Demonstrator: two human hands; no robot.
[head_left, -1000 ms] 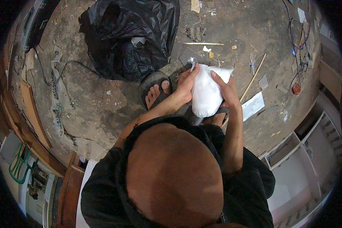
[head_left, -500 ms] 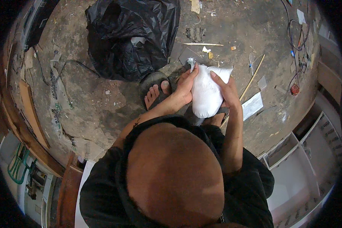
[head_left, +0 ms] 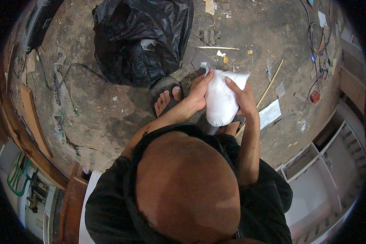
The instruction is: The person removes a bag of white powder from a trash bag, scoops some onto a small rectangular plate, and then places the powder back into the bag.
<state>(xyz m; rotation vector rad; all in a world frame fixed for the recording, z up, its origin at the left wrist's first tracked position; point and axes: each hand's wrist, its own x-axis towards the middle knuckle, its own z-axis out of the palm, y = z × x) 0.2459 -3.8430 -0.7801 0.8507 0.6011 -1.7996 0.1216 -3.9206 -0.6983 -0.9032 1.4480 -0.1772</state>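
Observation:
A plump clear plastic bag of white powder is held between my two hands, low over the floor and between my feet. My left hand grips its left side near the top, thumb lying along the gathered plastic corner. On the right side my right hand is closed round the bag, its thumb pressed on the upper front. The fingers behind the bag are hidden. White powder shows at the upper left tip of the bag, where I cannot tell if it is open.
A crumpled black plastic sack lies ahead to the left. Thin wooden sticks, a white sheet and scraps litter the concrete floor. Cables trail at far right. A white shelf unit stands lower right, wooden boards at left.

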